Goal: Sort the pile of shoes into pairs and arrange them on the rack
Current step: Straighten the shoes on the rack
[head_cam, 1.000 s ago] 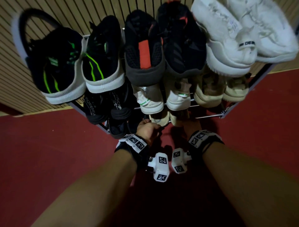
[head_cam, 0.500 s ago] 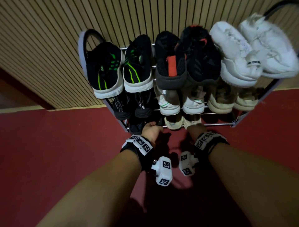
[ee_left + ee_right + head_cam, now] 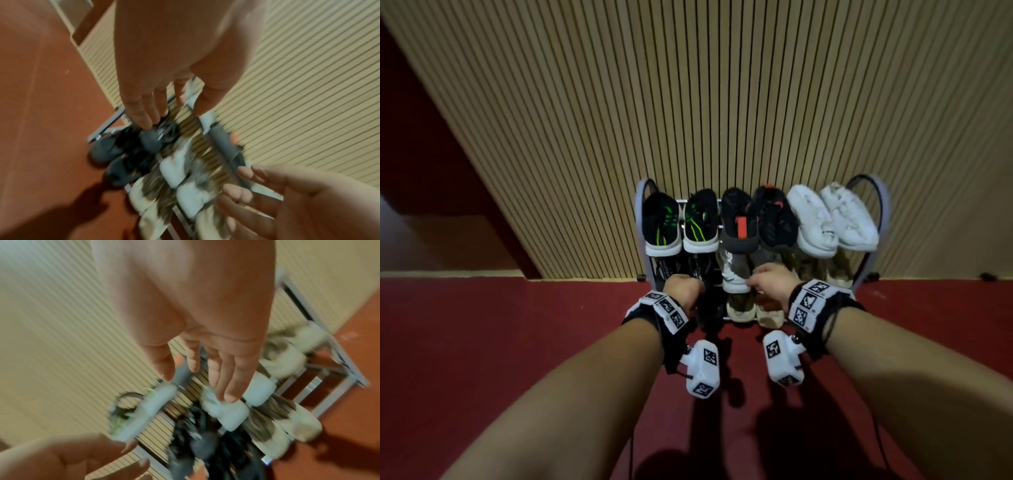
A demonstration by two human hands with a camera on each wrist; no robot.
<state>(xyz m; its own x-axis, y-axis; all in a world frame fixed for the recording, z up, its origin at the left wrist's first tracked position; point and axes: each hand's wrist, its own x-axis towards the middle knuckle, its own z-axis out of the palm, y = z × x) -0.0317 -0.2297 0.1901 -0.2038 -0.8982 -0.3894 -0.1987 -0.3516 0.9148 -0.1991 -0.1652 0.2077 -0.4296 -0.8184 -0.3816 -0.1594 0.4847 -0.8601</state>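
The metal shoe rack (image 3: 883,209) stands against the slatted wall with pairs on every tier. Its top tier holds black-and-green trainers (image 3: 661,222), black-and-red trainers (image 3: 739,224) and white trainers (image 3: 812,222). White sneakers (image 3: 732,279) sit on the middle tier, beige shoes (image 3: 740,310) on the bottom. My left hand (image 3: 683,291) hovers in front of the dark shoes (image 3: 150,141) at the rack's left and holds nothing. My right hand (image 3: 767,282) hovers before the white sneakers (image 3: 226,410), fingers straight and empty. Both wrist views are motion-blurred.
Red floor (image 3: 500,342) spreads out in front of and beside the rack. The beige slatted wall (image 3: 688,102) rises right behind it. A recess with a lighter floor (image 3: 431,240) opens at the far left.
The head view has drawn back and up from the rack. Both hands have risen from the bottom tier, where they were at the beige shoes, and now hang free in front of the middle tier.
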